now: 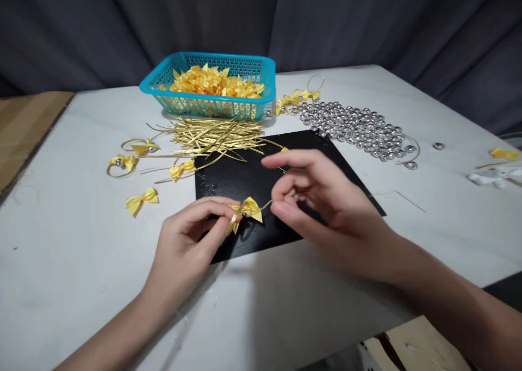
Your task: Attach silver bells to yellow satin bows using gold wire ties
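Observation:
Between the thumb and fingers of my left hand (196, 227) is a yellow ribbon bow (253, 210), with a loop of gold cord (233, 222) bent across its middle. My right hand (326, 208) is at the bow's right, thumb and middle finger pinched and the index finger raised. A thin pale thread (266, 204) runs from the bow to that pinch; its end is hidden by the fingers. Both hands are above a black mat (261, 183). Beyond them lies a pile of gold cords (216, 137). Right of the right hand, a thin needle-like piece (411, 201) lies on the table.
A blue basket (204, 97) of yellow bows stands at the back. Silver beads (354, 126) are heaped right of it. At left are a loose bow (142, 201) and bows joined to cord loops (121, 163). A white object (495, 176) lies at the table's right side.

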{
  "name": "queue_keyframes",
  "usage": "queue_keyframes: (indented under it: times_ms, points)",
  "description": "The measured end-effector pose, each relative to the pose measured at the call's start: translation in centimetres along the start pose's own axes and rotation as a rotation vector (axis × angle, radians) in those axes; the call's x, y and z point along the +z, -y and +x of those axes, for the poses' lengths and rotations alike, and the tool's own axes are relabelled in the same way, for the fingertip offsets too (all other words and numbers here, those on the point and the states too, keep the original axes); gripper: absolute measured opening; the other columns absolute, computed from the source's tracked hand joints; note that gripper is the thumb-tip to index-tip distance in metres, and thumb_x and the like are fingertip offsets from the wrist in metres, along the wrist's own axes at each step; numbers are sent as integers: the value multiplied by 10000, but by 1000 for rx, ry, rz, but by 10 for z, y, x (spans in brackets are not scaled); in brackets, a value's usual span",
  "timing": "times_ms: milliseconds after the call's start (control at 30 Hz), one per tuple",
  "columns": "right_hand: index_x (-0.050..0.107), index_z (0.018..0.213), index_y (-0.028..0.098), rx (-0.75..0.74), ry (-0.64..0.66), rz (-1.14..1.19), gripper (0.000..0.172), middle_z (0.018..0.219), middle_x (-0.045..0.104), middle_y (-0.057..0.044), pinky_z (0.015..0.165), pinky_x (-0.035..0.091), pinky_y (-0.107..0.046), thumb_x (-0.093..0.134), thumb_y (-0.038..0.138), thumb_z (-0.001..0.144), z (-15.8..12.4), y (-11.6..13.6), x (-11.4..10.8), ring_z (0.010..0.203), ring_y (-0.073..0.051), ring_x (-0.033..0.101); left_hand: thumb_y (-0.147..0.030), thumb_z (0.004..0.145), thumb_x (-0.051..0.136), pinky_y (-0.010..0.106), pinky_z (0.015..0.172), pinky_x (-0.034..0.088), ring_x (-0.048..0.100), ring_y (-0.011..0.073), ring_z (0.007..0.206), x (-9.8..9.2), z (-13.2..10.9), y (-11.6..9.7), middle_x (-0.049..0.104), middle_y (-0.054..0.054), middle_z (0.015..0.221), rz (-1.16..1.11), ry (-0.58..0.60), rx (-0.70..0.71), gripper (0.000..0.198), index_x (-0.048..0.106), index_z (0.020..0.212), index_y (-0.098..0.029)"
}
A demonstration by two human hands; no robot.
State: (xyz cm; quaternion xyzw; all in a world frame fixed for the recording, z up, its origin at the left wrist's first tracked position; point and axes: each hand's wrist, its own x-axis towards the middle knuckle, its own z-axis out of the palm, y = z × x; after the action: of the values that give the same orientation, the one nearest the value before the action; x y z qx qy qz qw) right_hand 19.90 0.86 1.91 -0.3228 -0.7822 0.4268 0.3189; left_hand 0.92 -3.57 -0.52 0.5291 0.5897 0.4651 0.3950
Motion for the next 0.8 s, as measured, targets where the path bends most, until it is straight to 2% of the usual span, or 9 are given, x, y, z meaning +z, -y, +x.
queue_keyframes:
  times_ms: [167,267,400,467,600,633,700,800]
  points:
    - [536,1185,154,-203,58,-350,303,786,567,8,659,416,-197,527,114,884,2,-4,2,661,-89,489,-126,766,591,172,678,502,642,124,794,0,0,-1,690,22,854,51,33,63,173,697,656,-206]
    - [618,1030,131,-264,92,-375,169,841,619,-13,688,409,-176,499,118,910,5,-5,1,738,-84,532,-112,773,570,155,665,495,642,109,791,-1,-1,0,688,13,853,111,51,133,193,706,680,-213]
    - [626,875,126,-294,114,-293,125,803,623,-16,688,408,-190,506,98,897,5,-5,-2,751,-91,544,-122,782,559,156,655,495,644,111,801,-2,-1,4,688,17,863,139,44,152,193,709,699,-211]
    - [595,947,136,-230,100,-202,131,782,568,-3,651,412,-204,521,71,861,3,-2,-4,687,-91,501,-134,783,556,161,641,494,642,120,811,-2,0,6,684,28,865,143,43,135,192,707,686,-202]
    - [343,1277,231,-2,1,189,528,905,506,-1,677,438,-221,468,19,809,-2,6,-7,727,-111,462,-158,782,535,175,627,503,639,132,788,0,2,7,673,53,854,139,87,68,199,699,672,-178]
    - [312,1284,257,38,-17,290,543,928,521,1,710,444,-225,447,16,817,-2,7,-8,759,-114,477,-162,775,534,181,642,509,639,134,785,1,2,8,672,57,852,128,103,49,188,695,678,-171]
    - [340,1244,272,93,-52,421,464,925,564,10,775,446,-226,418,32,854,-1,7,-9,798,-112,504,-166,757,541,192,675,517,637,142,799,2,3,8,673,65,856,105,131,16,159,687,695,-161]
    - [388,1215,250,130,-111,487,356,894,608,9,825,443,-220,397,74,906,5,6,-12,813,-103,531,-185,744,566,190,664,517,631,143,792,3,4,9,668,64,859,81,159,-16,122,677,701,-160]
